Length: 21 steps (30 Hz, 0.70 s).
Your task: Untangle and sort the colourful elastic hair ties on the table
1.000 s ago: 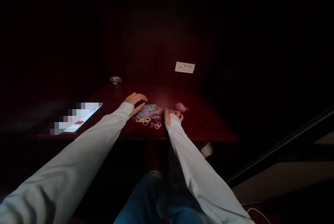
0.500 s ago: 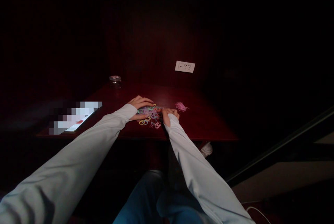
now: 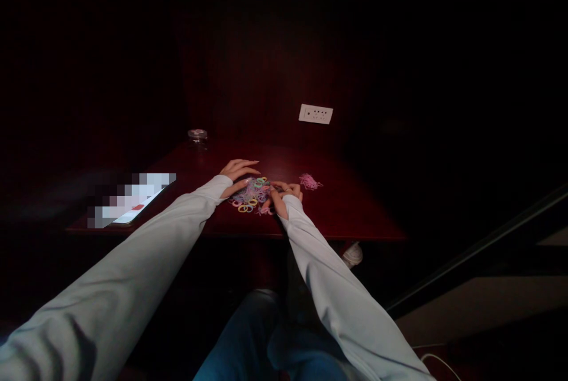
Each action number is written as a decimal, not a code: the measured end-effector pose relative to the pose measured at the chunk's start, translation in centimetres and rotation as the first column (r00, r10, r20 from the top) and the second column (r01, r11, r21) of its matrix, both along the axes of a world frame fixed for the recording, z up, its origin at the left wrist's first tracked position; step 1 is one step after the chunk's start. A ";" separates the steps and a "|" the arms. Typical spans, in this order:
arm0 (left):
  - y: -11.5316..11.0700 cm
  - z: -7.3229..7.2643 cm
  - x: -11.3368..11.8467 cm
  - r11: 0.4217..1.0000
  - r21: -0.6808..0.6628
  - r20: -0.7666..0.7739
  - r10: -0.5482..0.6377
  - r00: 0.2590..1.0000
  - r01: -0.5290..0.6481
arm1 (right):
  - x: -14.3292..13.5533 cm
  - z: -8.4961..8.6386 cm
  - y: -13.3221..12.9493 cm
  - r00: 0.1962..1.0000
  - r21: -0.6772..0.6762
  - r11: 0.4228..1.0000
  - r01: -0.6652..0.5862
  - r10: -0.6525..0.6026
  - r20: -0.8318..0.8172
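Since the earlier frame, your left hand has drawn back toward ten o'clock, uncovering more of the mixed bands, and your right hand has shifted in from three o'clock. Your left fingers are open and spread, thumb at the pile's edge; your right fingers curl at its right side, but you can't tell whether they grip anything. The pink bands lie apart, at two o'clock from the pile. The bands should feel light, soft, stretchy and prone to tangling; pinch a loose ring by its outer rim.
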<state>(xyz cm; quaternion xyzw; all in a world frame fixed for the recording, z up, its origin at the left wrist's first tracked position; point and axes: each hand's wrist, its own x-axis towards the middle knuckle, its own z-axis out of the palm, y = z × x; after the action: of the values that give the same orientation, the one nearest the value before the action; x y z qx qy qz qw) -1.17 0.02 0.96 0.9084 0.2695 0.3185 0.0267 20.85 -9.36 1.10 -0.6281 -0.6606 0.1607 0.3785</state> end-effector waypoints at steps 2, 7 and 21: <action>0.2 -0.2 0.0 1.000 -0.003 0.005 0.010 1.000 -0.010 | -0.1 -0.2 0.1 1.000 0.004 1.000 -0.006 0.006 0.007; 0.2 -0.4 0.0 1.000 -0.023 -0.005 0.021 1.000 -0.021 | -0.1 0.0 -0.3 0.999 0.010 0.999 -0.033 0.033 0.010; -0.3 -0.1 0.2 0.997 -0.066 -0.021 0.043 0.999 -0.044 | 0.0 0.7 -0.6 1.000 -0.064 0.998 0.005 -0.006 -0.022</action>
<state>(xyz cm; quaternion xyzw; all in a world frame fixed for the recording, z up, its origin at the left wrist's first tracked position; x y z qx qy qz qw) -0.98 -0.31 0.86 0.9040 0.2997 0.3012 0.0474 20.89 -9.99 1.81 -0.6399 -0.6492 0.1875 0.3659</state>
